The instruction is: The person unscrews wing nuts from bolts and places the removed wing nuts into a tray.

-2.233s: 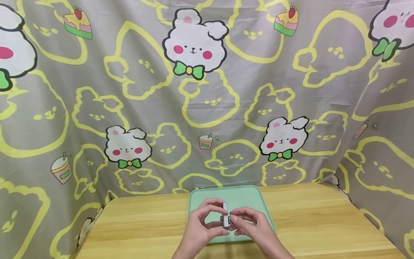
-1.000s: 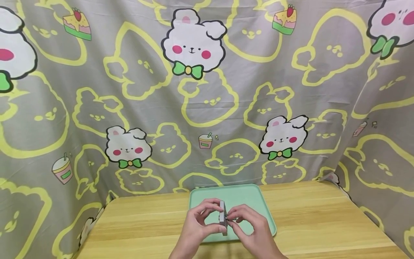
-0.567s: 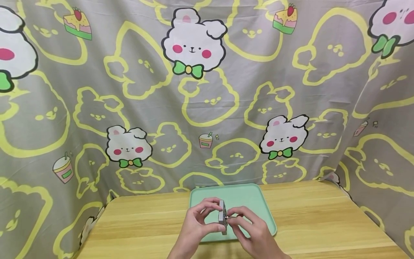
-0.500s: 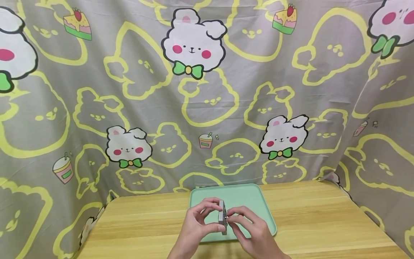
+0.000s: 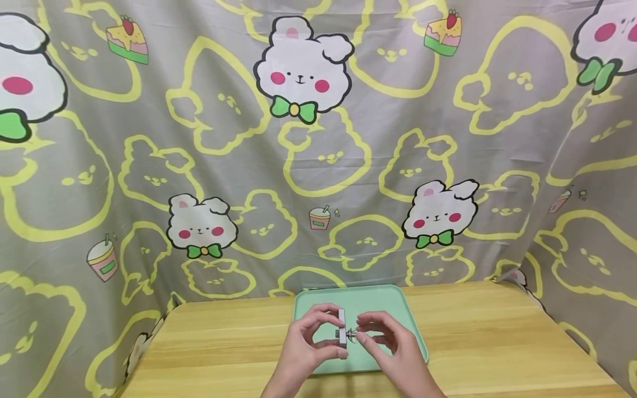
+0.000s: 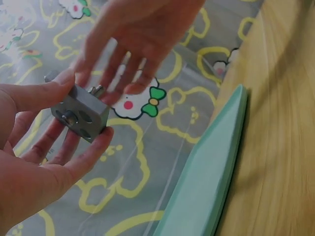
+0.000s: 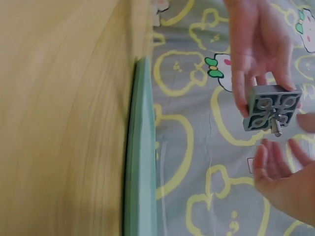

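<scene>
My left hand point(image 5: 306, 345) holds a small grey square block point(image 5: 342, 318) upright by its edges, thumb below and fingers above. The right wrist view shows round recesses in the block's corners and a threaded metal bolt point(image 7: 276, 129) sticking out of its middle. In the left wrist view, a rounded metal end point(image 6: 70, 117) shows on the block's other face. Small flared metal parts point(image 5: 352, 335) sit around the bolt. My right hand point(image 5: 398, 342) is just right of the bolt, its fingers loosely bent and spread. The right wrist view shows these fingers apart from the bolt.
A mint-green tray point(image 5: 383, 301) lies beneath the hands on the wooden table point(image 5: 234, 342). Behind and at both sides hangs a grey curtain point(image 5: 278, 226) with cartoon bunnies and yellow outlines.
My right fingers, earlier pinching at the bolt, have spread and drawn slightly to the right. The block has turned a little in my left hand, showing more of the metal parts.
</scene>
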Demonstrator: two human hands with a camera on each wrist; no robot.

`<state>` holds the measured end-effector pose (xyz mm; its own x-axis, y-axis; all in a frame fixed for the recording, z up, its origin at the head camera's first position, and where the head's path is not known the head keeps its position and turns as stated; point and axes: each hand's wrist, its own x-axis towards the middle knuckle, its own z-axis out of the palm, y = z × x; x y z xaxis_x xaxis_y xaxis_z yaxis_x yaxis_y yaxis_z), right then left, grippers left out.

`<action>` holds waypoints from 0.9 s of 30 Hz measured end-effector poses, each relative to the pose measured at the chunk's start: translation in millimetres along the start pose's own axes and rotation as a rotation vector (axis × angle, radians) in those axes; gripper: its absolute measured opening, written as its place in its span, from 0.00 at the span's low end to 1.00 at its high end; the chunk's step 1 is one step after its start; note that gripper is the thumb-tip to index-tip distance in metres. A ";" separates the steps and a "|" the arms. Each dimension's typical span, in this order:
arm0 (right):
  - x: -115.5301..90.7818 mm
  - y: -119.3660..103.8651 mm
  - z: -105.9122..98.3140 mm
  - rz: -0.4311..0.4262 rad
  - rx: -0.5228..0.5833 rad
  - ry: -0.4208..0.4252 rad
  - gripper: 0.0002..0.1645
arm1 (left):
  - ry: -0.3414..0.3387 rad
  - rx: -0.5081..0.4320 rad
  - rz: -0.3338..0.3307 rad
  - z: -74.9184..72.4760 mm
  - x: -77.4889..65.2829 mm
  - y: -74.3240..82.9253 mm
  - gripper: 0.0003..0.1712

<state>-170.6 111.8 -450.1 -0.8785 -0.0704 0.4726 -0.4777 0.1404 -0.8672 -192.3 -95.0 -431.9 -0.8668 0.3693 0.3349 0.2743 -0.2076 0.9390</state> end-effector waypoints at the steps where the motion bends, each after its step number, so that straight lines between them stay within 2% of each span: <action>1: 0.4 -0.6 -0.6 0.084 0.048 -0.007 0.15 | -0.002 0.006 -0.002 0.4 0.4 -0.5 0.25; 3: 1.9 -0.7 -2.7 0.211 0.132 -0.035 0.17 | -0.005 0.020 -0.006 1.3 0.7 -1.5 0.24; 5: 3.3 0.3 -5.3 0.296 0.205 -0.075 0.20 | -0.012 0.037 -0.007 2.1 0.5 -2.4 0.23; 11: 5.6 4.8 -11.7 0.474 0.362 -0.165 0.23 | -0.021 0.071 -0.005 5.1 0.6 -4.5 0.21; 17: 4.1 8.6 -12.0 0.501 0.397 -0.201 0.21 | -0.046 0.070 -0.002 9.0 0.5 -6.5 0.21; 27: 3.7 10.2 -10.7 0.484 0.361 -0.176 0.17 | -0.049 0.069 -0.014 11.0 0.1 -9.1 0.21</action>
<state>-178.7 123.5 -455.6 -0.9687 -0.2483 0.0072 0.0292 -0.1426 -0.9893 -190.4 -83.1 -439.6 -0.8498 0.4164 0.3231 0.2914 -0.1398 0.9463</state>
